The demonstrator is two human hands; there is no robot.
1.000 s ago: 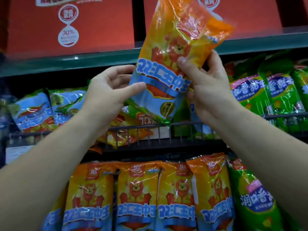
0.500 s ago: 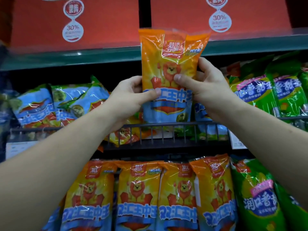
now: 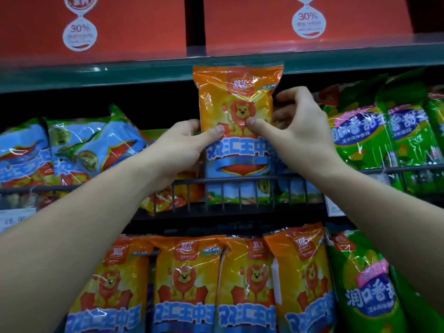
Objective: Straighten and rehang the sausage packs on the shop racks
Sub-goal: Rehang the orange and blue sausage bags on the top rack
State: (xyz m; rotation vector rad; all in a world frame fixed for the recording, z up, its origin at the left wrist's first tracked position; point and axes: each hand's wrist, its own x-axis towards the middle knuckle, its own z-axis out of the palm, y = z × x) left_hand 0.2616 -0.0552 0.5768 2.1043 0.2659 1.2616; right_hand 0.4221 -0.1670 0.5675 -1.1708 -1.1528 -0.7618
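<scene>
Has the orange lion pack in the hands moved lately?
Yes. The orange pack turned upright and dropped: its top, earlier above the green shelf edge, is now level with it.

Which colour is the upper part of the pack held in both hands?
Orange, with a lion picture; the held pack shows best in the head view.

We see the orange pack (image 3: 236,111) printed with a red-maned lion, blue characters (edged in white) and a red shield. Towards the left end of the black wire rack (image 3: 240,181) sit blue packs (image 3: 72,150), and at its right end green packs (image 3: 360,131). On the shelf above, red boxes (image 3: 120,25) carry white droplet badges (image 3: 308,20).
</scene>
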